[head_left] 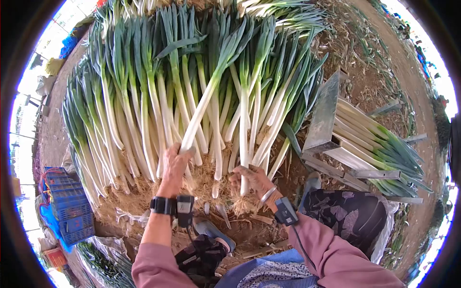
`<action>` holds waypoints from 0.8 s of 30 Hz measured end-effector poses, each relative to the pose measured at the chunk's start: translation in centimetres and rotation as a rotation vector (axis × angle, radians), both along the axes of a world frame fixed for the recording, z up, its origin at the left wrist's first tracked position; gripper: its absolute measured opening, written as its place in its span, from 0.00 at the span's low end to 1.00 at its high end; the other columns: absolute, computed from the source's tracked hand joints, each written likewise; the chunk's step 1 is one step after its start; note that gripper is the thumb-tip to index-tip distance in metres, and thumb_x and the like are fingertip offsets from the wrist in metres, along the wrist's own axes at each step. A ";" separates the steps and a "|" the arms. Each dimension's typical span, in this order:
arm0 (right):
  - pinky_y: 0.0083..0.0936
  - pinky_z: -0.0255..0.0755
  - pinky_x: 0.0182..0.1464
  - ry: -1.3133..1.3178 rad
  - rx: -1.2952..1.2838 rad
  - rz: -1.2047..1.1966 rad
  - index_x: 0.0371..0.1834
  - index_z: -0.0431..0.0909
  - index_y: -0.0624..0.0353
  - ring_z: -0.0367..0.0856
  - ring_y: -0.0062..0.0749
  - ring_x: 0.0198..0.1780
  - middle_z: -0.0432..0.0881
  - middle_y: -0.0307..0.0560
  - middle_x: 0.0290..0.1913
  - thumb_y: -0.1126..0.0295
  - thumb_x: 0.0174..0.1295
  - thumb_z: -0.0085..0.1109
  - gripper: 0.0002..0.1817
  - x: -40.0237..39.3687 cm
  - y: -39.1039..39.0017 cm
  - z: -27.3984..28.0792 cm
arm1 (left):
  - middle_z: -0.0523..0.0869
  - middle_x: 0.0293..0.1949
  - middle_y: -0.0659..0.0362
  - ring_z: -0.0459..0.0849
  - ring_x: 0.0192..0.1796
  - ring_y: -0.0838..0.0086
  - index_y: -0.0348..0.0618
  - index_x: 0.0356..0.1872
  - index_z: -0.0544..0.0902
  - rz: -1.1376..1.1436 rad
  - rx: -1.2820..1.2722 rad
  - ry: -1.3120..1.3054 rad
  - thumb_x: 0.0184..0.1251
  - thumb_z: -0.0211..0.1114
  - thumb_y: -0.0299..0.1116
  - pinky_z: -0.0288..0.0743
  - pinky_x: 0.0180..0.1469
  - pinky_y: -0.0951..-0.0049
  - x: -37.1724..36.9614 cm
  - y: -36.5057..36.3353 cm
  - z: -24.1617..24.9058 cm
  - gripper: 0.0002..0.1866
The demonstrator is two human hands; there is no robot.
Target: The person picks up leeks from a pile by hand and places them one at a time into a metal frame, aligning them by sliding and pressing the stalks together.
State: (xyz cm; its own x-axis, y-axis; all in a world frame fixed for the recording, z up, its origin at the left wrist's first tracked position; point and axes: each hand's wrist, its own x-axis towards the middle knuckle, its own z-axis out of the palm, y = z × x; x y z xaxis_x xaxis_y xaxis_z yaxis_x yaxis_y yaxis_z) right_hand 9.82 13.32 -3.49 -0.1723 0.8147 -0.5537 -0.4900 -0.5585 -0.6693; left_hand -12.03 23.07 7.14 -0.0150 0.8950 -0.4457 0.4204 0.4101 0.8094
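Note:
A big heap of leeks [158, 96] lies on the soil in front of me, white stalks and hairy roots toward me, green leaves pointing away. My left hand [174, 164] is closed around the white base of one leek [206, 96] that slants up to the right above the heap. My right hand [253, 179] grips the root end of another upright leek [245, 120]. Both wrists carry black strapped devices, and the right one also has a bangle.
A metal rack [322, 120] at right holds a stack of trimmed leeks [379, 144]. Blue plastic crates [67, 201] stand at left. My patterned trouser leg and shoe [312, 182] rest on bare dirt strewn with leek peelings.

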 end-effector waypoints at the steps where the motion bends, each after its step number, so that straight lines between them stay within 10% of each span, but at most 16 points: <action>1: 0.27 0.81 0.41 -0.133 0.042 0.007 0.43 0.80 0.66 0.85 0.30 0.35 0.85 0.50 0.32 0.51 0.61 0.63 0.24 -0.3 0.3 0.7 | 0.76 0.31 0.63 0.72 0.33 0.75 0.39 0.39 0.78 0.021 -0.092 -0.204 0.58 0.68 0.42 0.70 0.42 0.72 0.2 -1.3 1.1 0.17; 6: 0.34 0.68 0.30 -0.858 0.419 0.240 0.20 0.72 0.58 0.74 0.34 0.24 0.74 0.44 0.20 0.29 0.58 0.46 0.37 -3.6 -1.1 4.7 | 0.80 0.39 0.59 0.80 0.39 0.79 0.37 0.52 0.70 0.034 -0.490 -0.696 0.60 0.70 0.37 0.78 0.31 0.80 1.3 -9.2 2.9 0.25; 12: 0.36 0.75 0.37 -0.890 0.599 0.386 0.44 0.77 0.66 0.82 0.44 0.34 0.81 0.53 0.30 0.36 0.68 0.36 0.38 -5.3 -1.9 7.6 | 0.82 0.36 0.55 0.84 0.29 0.74 0.31 0.50 0.71 0.239 -0.552 -0.640 0.60 0.67 0.25 0.84 0.31 0.76 0.9 -11.8 7.3 0.19; 14: 0.32 0.74 0.39 -0.316 0.856 0.174 0.40 0.78 0.63 0.79 0.37 0.39 0.81 0.52 0.38 0.32 0.64 0.38 0.39 -5.5 -1.3 8.8 | 0.81 0.26 0.53 0.81 0.22 0.73 0.26 0.48 0.73 0.289 -0.479 -0.875 0.57 0.65 0.23 0.80 0.23 0.77 -0.5 -12.4 9.2 0.18; 16: 0.36 0.76 0.42 -0.108 0.519 0.113 0.51 0.77 0.52 0.80 0.35 0.39 0.81 0.47 0.40 0.38 0.65 0.46 0.29 -5.3 -0.1 8.4 | 0.80 0.22 0.54 0.78 0.18 0.75 0.23 0.46 0.74 0.294 -0.403 -1.062 0.56 0.66 0.28 0.74 0.20 0.79 -1.2 -12.9 11.0 0.20; 20: 0.35 0.78 0.40 -1.157 0.348 0.083 0.48 0.76 0.59 0.81 0.48 0.31 0.82 0.50 0.30 0.47 0.63 0.56 0.25 -6.2 2.4 -4.8 | 0.76 0.19 0.59 0.72 0.17 0.79 0.22 0.48 0.73 0.339 -0.265 -1.079 0.58 0.63 0.38 0.67 0.19 0.80 -2.0 -12.9 10.7 0.26; 24: 0.39 0.76 0.44 -1.106 0.019 0.361 0.49 0.74 0.65 0.83 0.48 0.45 0.83 0.60 0.41 0.49 0.54 0.65 0.30 -7.9 4.1 -5.1 | 0.77 0.19 0.58 0.73 0.18 0.75 0.25 0.44 0.76 0.267 -0.347 -0.776 0.56 0.63 0.36 0.68 0.24 0.76 -1.7 -11.7 8.9 0.22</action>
